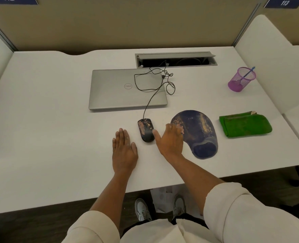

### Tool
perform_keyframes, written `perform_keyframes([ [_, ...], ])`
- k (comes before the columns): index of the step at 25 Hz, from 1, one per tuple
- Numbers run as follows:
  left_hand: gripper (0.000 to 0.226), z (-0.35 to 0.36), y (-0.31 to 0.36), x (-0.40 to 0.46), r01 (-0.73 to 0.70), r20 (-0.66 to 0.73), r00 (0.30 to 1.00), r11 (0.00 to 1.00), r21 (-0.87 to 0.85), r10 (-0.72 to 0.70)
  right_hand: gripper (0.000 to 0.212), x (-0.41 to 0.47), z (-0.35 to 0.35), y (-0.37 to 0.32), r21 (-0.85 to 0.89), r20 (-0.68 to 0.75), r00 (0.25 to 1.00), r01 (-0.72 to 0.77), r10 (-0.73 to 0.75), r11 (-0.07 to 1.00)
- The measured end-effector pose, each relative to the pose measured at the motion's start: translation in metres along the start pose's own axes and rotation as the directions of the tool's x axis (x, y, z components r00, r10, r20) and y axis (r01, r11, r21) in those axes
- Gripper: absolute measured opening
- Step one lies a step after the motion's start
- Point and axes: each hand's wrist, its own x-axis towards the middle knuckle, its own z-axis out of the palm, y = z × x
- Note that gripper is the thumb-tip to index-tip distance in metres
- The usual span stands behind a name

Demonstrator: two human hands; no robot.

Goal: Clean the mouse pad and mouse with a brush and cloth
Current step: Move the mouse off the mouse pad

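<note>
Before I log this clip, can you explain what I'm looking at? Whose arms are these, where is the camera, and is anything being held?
There is no machine here. The one picture comes from a camera worn on a person's head, looking down at their own arms. The left hand lies flat on the white desk. The right hand is relaxed between the stained mouse and the dark mouse pad, its thumb beside the mouse; it holds nothing. Also there: a green cloth, a closed laptop, and a purple mesh cup with a blue stick in it, perhaps the brush.

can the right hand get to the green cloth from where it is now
Probably yes. The right hand sits between mouse and mouse pad; the green cloth lies just right of the pad, uncovered, with only the flat pad between.
</note>
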Motion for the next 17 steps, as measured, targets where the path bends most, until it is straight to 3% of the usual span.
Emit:
perform_keyframes([
  [5,0.063,-0.008,0.007,-0.001,0.022,-0.035,0.999,0.996,-0.09,-0.025,0.051,0.007,-0.017,0.037,-0.002,-0.06,0.998,-0.012,0.012,1.0],
  [9,0.061,-0.018,0.03,-0.002,-0.046,-0.127,0.991,0.998,-0.045,0.04,0.035,0.021,-0.032,0.066,0.052,-0.084,0.996,0.002,0.002,0.999],
  [13,0.063,-0.025,0.079,0.012,-0.121,-0.211,0.972,0.992,-0.047,0.108,0.032,0.046,-0.054,0.105,0.136,-0.139,0.99,0.0,0.019,0.991],
  [17,0.062,-0.016,0.15,0.039,-0.228,-0.223,0.953,0.971,-0.074,0.206,0.027,0.083,-0.079,0.148,0.062,-0.171,0.985,0.023,-0.012,0.998],
])
